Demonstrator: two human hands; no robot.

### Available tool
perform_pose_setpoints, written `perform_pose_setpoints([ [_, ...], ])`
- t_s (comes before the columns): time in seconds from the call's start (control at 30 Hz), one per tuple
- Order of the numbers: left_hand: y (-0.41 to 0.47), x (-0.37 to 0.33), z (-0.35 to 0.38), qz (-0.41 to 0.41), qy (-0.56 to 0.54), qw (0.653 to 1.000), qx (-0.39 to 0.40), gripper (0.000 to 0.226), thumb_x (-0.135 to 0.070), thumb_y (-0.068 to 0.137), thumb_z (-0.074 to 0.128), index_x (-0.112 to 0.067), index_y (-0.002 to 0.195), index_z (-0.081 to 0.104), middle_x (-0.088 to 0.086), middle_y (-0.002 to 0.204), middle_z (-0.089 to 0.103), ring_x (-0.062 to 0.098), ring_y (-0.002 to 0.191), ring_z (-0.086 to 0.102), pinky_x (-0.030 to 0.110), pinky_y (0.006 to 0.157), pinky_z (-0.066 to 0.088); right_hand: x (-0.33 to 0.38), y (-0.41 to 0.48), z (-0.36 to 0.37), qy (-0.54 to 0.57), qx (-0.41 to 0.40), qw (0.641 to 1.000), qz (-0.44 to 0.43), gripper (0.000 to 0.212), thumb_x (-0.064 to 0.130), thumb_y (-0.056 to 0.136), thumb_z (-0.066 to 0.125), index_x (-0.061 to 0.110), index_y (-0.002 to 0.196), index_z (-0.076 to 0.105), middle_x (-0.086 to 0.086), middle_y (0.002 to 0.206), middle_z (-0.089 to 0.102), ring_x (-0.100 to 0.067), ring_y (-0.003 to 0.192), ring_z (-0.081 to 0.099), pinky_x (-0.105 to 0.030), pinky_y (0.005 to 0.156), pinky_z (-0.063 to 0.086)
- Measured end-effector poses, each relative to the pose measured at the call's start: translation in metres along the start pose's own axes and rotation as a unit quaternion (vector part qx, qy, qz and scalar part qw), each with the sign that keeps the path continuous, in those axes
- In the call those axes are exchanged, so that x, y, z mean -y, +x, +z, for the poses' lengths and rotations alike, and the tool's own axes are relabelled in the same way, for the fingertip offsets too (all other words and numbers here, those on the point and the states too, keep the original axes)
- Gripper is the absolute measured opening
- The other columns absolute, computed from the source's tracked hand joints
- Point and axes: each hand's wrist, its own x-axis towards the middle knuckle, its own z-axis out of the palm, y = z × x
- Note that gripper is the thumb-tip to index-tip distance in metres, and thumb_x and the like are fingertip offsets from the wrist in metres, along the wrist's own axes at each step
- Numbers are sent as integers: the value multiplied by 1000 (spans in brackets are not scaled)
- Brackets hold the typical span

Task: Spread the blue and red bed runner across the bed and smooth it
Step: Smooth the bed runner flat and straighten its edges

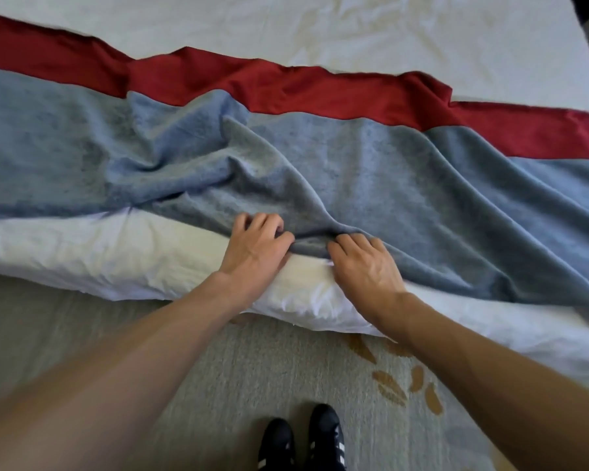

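Item: fleecy blue bed runner with a red satin border [371, 171], lying across the white-sheeted bed [388, 32], rumpled in folds at the middle. Your left hand [255, 246] and right hand [364, 263] are both curled closed, pinching its near blue edge at the mattress side. Risk: pull unevenly and you likely skew the red border or drag the sheet.
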Motion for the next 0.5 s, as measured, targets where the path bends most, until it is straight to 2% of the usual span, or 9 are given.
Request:
perform_pose_setpoints([
  [0.1,3,-3,0,2,36,999,40,7,-13,79,67,-15,85,67,3,82,57,26,81,53,40,80,33,3,3,-6,12,13,1000,3,43,0,55,79,10,94,60,-9,93,59,-28,86,57,-37,80,48],
  [0.2,6,-2,-1,0,51,997,53,10,-7,78,66,-15,84,63,1,75,62,24,72,58,38,77,36,2,5,-12,19,0,1000,-6,29,1,76,64,13,100,56,-5,98,58,-24,91,56,-32,81,44],
  [0.27,4,-3,-5,-9,8,999,46,19,2,79,59,-11,92,61,5,76,67,26,72,61,38,77,35,1,3,-14,52,-4,999,-6,22,1,83,54,13,101,56,-4,97,60,-23,88,57,-31,78,43],
  [0.33,-3,-3,-9,-8,-38,998,52,27,8,76,52,-9,97,58,7,78,68,27,72,62,39,76,39,4,-4,-13,67,-4,997,-25,16,4,83,55,12,97,59,-5,89,62,-25,78,59,-31,67,42],
  [0.4,-15,-4,-12,4,-57,996,76,26,7,78,51,-11,97,57,4,79,67,24,72,61,36,74,40,8,-11,-9,68,4,997,-47,8,6,76,63,10,83,61,-7,75,61,-26,64,58,-30,56,36],
  [0.5,-24,-8,-9,10,-69,994,89,23,2,82,51,-15,97,57,1,79,66,20,73,59,33,72,36,9,-14,-5,92,16,994,-54,7,12,71,64,10,69,58,-7,66,58,-27,57,57,-28,52,31],
])
